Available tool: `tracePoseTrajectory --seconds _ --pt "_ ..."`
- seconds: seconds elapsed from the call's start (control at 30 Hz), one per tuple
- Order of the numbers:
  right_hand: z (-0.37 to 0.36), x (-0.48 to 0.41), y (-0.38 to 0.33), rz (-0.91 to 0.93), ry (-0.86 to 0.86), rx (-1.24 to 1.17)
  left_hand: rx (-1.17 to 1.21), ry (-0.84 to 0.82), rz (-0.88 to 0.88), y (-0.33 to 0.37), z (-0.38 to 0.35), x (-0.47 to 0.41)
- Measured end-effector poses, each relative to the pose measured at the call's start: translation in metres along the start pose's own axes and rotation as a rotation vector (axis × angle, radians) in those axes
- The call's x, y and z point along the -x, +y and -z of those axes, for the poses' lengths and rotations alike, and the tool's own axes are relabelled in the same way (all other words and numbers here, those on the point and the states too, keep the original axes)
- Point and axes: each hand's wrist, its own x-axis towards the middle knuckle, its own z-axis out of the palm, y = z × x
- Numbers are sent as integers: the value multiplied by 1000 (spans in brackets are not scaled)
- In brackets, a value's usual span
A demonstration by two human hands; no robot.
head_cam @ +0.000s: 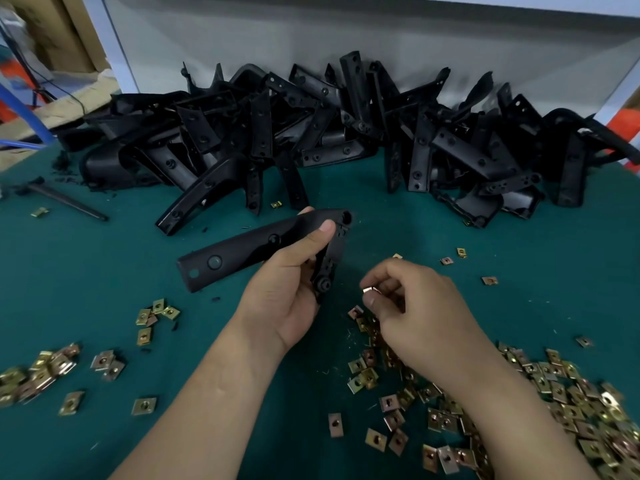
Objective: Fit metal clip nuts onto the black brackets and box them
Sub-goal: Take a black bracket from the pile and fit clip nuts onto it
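My left hand (291, 289) grips a black L-shaped bracket (239, 251) at its bend, above the green table. One arm of the bracket points left and the shorter arm hangs down past my palm. My right hand (415, 317) pinches one metal clip nut (370, 289) between thumb and fingers, just right of the bracket's lower arm and apart from it. Loose brass-coloured clip nuts (540, 403) lie spread under and right of my right wrist.
A big heap of black brackets (311, 133) fills the back of the green mat (104, 299), against a white panel (346, 36). Smaller groups of clip nuts (41, 372) lie at the left. A thin black rod (69, 202) rests at far left. No box is in view.
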Motion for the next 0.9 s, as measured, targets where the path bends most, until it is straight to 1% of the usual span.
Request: tracePoseTrajectory --seconds 0.23,0.3,0.37,0.47,0.53,0.7,0.9 --pt "-1 -4 -1 20 67 -135 11 18 -15 -1 -1 -2" --pt "-1 -4 -1 26 78 -139 2 19 -10 -1 0 -2" --pt "1 -4 0 24 58 -76 3 24 -8 0 0 -2" --pt "1 -3 3 38 -45 135 15 14 -1 0 0 -2" --pt "0 -3 4 58 -83 208 29 5 0 -1 0 -2" --pt "5 -1 0 108 -157 278 -3 -12 24 -1 5 -4" --pt "1 3 -7 185 -169 282 -25 -8 41 0 3 -2"
